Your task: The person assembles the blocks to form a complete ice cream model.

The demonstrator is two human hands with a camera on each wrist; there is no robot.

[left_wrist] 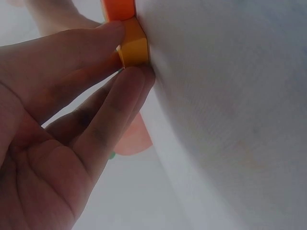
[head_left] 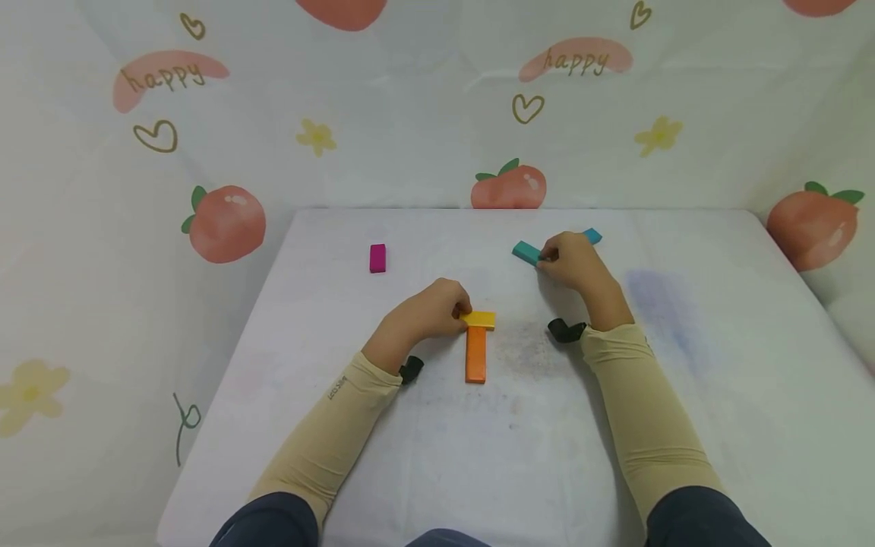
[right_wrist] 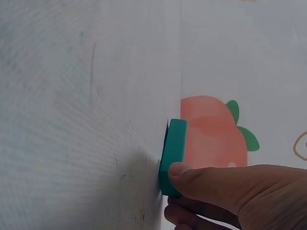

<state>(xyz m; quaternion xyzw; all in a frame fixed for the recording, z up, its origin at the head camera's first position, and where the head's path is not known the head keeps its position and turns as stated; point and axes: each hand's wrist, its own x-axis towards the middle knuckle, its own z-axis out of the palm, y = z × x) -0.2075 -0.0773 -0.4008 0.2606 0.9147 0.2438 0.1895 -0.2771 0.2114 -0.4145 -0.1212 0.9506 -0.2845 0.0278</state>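
Observation:
My left hand pinches the left end of a flat yellow block between thumb and fingers. That block lies crosswise at the far end of an orange block, the two forming a T on the table. In the left wrist view, the yellow block meets the orange block end to side. Farther back on the right, my right hand pinches one end of a teal block. The right wrist view has the thumb on the teal block. Partly hidden behind that hand is a blue block.
A magenta block sits at the back left of the white table. Behind the table's back edge hangs a white cloth printed with peaches, hearts and flowers. Black wrist straps or cameras hang under both wrists.

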